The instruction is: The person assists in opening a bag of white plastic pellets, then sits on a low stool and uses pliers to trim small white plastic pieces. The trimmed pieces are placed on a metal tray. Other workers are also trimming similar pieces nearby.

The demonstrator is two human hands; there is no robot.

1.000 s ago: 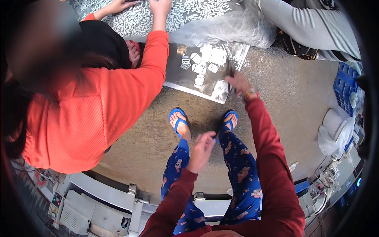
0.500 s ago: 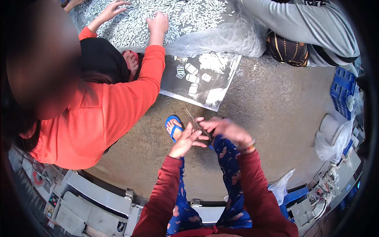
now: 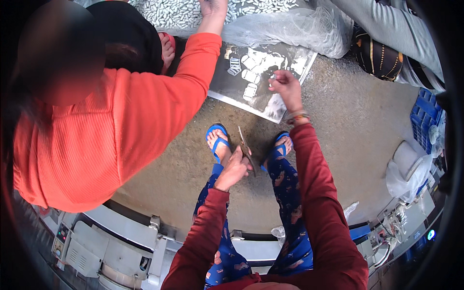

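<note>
My left hand (image 3: 234, 168) is closed around dark metal scissors (image 3: 244, 147), above the floor between my feet. Their thin tip points away from me. My right hand (image 3: 288, 89) reaches over a dark printed sheet (image 3: 227, 99) on the floor. Its thumb and fingers pinch a small white piece (image 3: 273, 77), mostly hidden by the fingertips. On the sheet, left of that hand, lie white rectangular pieces (image 3: 250, 76) with dark outlines. A small striped bundle (image 3: 234, 66) lies beside them.
A co-worker in an orange top (image 3: 154, 111) sits close at left, one arm over a pile of small white parts (image 3: 179, 14). Clear plastic sheeting (image 3: 290, 26) edges the pile. Another person's grey sleeve (image 3: 386, 29) is at far right. A blue crate (image 3: 423, 116) stands at right.
My right hand has left the scissors and moved forward to the sheet, where it pinches a white piece. My left hand keeps the scissors. The view has shifted, and the co-worker's arm stays over the pile.
</note>
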